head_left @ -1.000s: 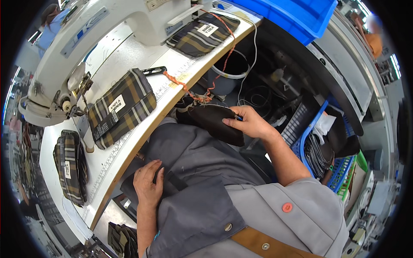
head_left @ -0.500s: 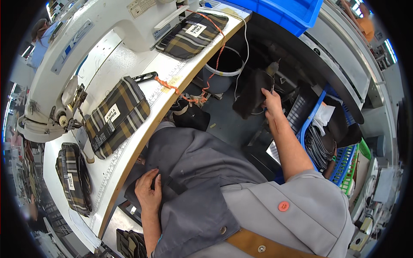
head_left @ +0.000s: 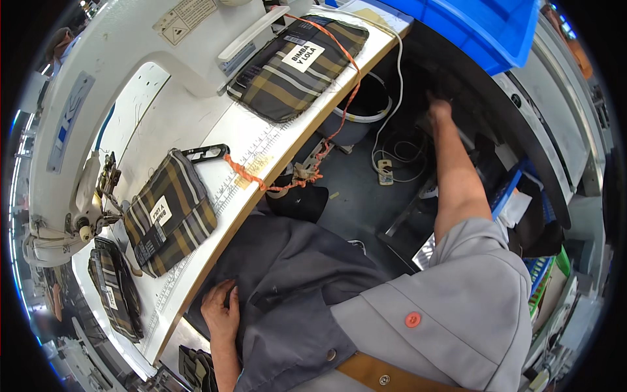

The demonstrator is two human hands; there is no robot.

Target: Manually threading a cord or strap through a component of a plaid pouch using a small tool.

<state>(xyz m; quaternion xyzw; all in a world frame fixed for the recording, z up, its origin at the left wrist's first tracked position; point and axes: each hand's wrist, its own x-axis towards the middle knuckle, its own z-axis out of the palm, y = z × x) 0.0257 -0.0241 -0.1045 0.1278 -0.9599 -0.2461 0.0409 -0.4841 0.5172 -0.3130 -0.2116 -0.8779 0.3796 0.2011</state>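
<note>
My left hand rests on the dark grey apron over my lap, its fingers lying loosely bent and holding nothing. Far out to the right, my right hand reaches into the dark space beyond the table edge. Its fingers are mostly lost in shadow, so what they hold, if anything, cannot be made out. On the white sewing table lie a plaid fabric pouch by the needle, a second plaid pouch at the back and a plaid stack at the near left.
A white sewing machine arches over the table. A black-handled tool is tied to an orange cord. Beyond the table edge stand a grey bucket and a cable with a pale box. Blue bins sit at the far right.
My right hand has moved farther away into the shadow; the dark brown piece it held is no longer distinguishable. My left hand stays on the apron. The view has shifted slightly.
</note>
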